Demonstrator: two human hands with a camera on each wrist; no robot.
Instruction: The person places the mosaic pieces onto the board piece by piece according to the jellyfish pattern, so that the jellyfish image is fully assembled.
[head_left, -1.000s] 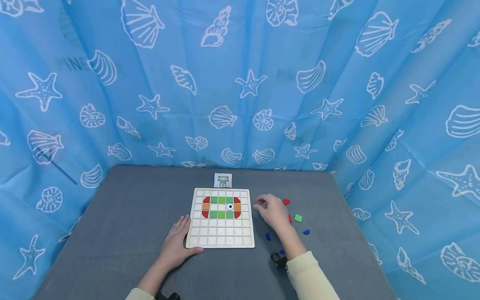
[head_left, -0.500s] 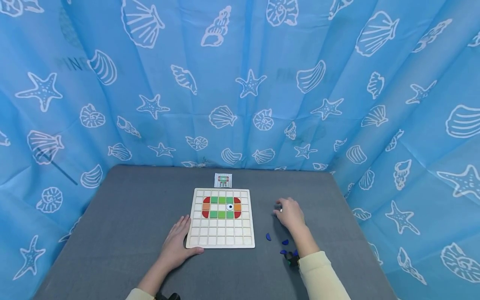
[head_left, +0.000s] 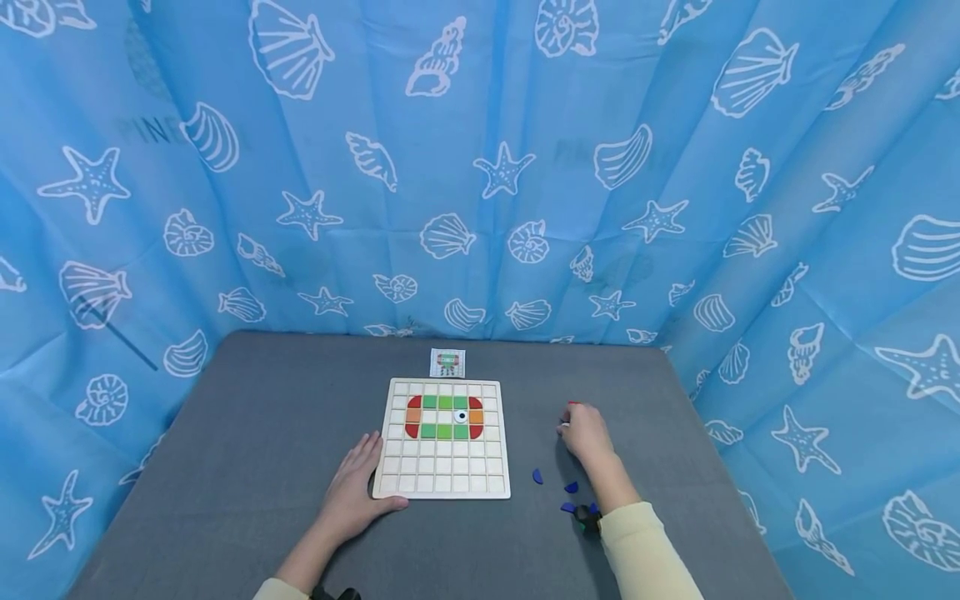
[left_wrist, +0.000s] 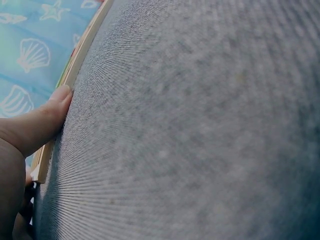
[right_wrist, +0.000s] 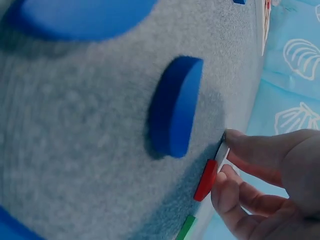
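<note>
Fingers (right_wrist: 227, 192) of the right hand (head_left: 587, 435) pinch a thin white piece (right_wrist: 223, 154) with a dark edge, thumb on one side, just off the counter (head_left: 300, 400), right of the grid board. Red piece (right_wrist: 206, 180) just beside the fingertips, green piece (right_wrist: 186, 228) near it. Blue half-round pieces (right_wrist: 180, 107) lie between board and right forearm.

Left hand (head_left: 352, 479) not gripping: fingers straight along the left side of the grid board (head_left: 442, 485), thumb touching its near edge.

Board lies flat: red rounded corner pieces (head_left: 414, 402), green tiles (head_left: 445, 432) in two rows, orange tile (head_left: 413, 416) at each end of the middle row, eye piece (head_left: 461, 416) next to the right-hand one. Pattern card (head_left: 447, 363) just beyond the board's far edge. Blue shell-print curtain (head_left: 480, 200) behind the counter.
</note>
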